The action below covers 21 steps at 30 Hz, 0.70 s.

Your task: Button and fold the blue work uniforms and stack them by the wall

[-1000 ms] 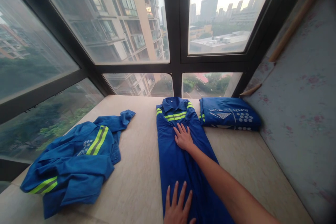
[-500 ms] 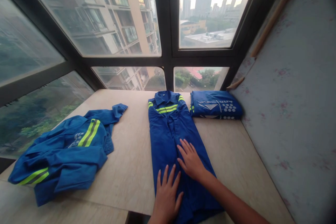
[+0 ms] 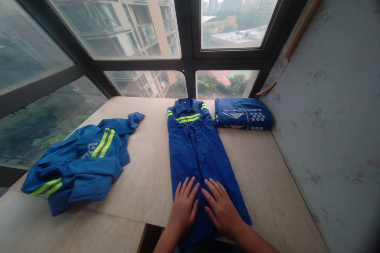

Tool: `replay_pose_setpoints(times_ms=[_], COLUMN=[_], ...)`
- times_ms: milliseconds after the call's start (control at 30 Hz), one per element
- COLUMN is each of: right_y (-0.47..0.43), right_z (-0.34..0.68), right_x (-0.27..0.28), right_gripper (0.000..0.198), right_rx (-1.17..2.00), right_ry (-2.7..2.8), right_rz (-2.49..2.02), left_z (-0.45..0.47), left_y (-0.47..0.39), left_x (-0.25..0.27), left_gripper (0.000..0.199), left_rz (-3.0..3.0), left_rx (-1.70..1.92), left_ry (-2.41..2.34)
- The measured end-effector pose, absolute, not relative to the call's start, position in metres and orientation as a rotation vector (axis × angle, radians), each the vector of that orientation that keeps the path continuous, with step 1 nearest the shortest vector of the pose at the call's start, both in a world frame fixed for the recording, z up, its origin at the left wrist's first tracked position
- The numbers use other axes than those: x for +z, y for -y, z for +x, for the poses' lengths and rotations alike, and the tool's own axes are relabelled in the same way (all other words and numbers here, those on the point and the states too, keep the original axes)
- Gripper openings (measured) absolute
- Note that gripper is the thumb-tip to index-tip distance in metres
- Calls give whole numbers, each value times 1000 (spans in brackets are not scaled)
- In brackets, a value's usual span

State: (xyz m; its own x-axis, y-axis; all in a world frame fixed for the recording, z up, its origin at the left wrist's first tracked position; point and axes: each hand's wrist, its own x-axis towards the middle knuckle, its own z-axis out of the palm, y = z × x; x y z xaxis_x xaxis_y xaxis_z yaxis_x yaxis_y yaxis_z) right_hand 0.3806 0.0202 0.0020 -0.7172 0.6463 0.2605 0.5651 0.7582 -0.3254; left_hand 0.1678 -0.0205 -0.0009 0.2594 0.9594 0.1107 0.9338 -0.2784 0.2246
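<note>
A blue work coverall [image 3: 196,146] lies lengthwise on the tabletop, its collar at the far end and its lower part hanging near the front edge. Yellow-green reflective bands cross its chest and shoulders. My left hand [image 3: 184,207] rests flat on the lower left of the cloth, fingers spread. Beside it, my right hand [image 3: 221,207] lies palm down on the lower right, its fingers stretched out too. Neither hand grips the fabric. The bottom end of the garment is partly hidden by my hands and forearms.
On the left lies a crumpled blue work jacket [image 3: 86,162] with reflective bands. A folded blue garment [image 3: 243,114] with white print sits at the back right, against the flowered wall [image 3: 323,126]. Windows [image 3: 142,19] border the pale tabletop [image 3: 148,189], which has a front gap.
My right hand has slid down the cloth toward me and now lies level with the left. My left hand has moved slightly up. The view has tilted a little.
</note>
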Motion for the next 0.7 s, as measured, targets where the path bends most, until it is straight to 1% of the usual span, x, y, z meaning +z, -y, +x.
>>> replay_pose_setpoints(times_ms=[100, 167, 300, 433, 533, 600, 667, 700], right_y=[1, 9, 14, 21, 28, 27, 18, 9], right_z=[394, 399, 402, 399, 393, 391, 390, 390], right_x=[1, -7, -22, -35, -42, -39, -24, -13], right_gripper=[60, 62, 43, 25, 18, 13, 7, 8], right_rx=[203, 96, -58, -93, -43, 56, 258, 406], right_ry=[2677, 2679, 2615, 2497, 2373, 2426, 2627, 2744], right_rz=[-604, -475, -493, -452, -477, -491, -474, -451], left_z=[162, 159, 158, 163, 166, 166, 167, 167], left_y=[9, -6, -44, -72, -77, -75, -70, -68], left_x=[5, 9, 16, 11, 4, 0, -2, -3], left_gripper=[61, 62, 61, 63, 62, 62, 62, 61], left_rz=[2431, 2475, 2535, 2619, 2657, 2653, 2632, 2617], left_rx=[345, 306, 251, 208, 175, 170, 174, 174], left_ry=[-1798, -1778, -1792, -1700, -1596, -1568, -1559, -1556])
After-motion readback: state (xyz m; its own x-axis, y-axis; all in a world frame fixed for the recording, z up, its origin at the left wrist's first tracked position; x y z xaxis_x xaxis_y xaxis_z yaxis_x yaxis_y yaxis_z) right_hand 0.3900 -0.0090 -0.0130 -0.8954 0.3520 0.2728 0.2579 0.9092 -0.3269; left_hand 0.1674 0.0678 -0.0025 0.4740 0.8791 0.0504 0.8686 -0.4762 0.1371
